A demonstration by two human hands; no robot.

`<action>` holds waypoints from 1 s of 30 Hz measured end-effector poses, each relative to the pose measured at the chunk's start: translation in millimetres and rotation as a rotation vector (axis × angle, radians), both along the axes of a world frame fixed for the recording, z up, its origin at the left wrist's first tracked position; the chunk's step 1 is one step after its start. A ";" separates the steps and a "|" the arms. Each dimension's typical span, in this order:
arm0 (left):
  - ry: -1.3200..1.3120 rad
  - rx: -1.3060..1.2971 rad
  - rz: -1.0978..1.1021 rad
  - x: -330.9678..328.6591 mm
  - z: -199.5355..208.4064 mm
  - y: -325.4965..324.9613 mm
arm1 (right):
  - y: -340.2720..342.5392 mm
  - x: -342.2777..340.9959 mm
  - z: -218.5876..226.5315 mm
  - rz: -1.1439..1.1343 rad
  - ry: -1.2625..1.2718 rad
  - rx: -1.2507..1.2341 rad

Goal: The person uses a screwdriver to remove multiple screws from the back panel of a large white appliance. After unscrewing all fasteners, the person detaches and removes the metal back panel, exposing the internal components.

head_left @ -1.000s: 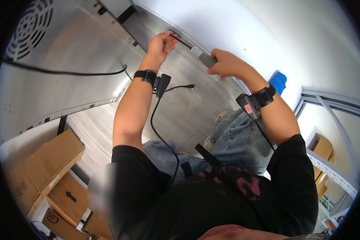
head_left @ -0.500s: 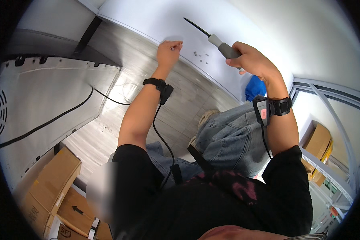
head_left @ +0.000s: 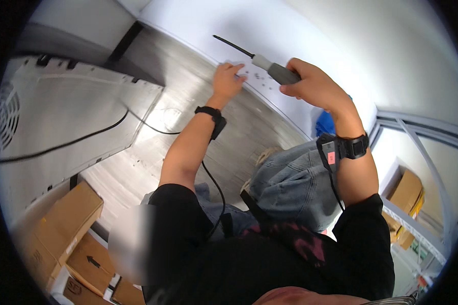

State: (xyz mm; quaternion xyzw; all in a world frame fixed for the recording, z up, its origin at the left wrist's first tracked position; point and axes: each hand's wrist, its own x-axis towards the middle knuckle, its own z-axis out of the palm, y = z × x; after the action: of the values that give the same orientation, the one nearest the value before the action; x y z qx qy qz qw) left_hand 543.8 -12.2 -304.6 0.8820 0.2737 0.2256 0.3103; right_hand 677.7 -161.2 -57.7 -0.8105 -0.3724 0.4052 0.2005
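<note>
My right hand [head_left: 315, 86] is wrapped round the grey handle of a screwdriver [head_left: 276, 71], held over the white tabletop [head_left: 188, 30]. Its thin black shaft points to the far left, its tip apart from anything. At the table's near edge, my left hand [head_left: 229, 80] has its thumb and forefinger apart, with no object visible in it. Several small screws [head_left: 259, 77] lie scattered on the tabletop, just right of the left fingertips.
A large metal cabinet panel [head_left: 71, 117] with round vents stands at left, a black cable [head_left: 71, 152] across it. Cardboard boxes [head_left: 61, 218] are stacked at lower left. A blue bag-like thing [head_left: 324, 123] sits near my right wrist. A metal shelf frame [head_left: 427, 152] stands right.
The left hand has moved right toward the screws, and its pinched fingers have spread. The right hand has shifted slightly left and nearer with the screwdriver. The whole view has also shifted a little.
</note>
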 end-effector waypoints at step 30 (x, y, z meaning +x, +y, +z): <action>-0.929 -1.004 0.375 -587.6 327.9 -105.1 | -38.6 -499.8 92.1 0.493 0.896 0.090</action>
State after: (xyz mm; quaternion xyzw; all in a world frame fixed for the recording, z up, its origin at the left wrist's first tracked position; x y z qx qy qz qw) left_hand -43.8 -117.4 23.4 0.3830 0.3314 0.4746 0.7199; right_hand 177.9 -199.8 34.4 -0.4360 -0.4468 0.7317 0.2737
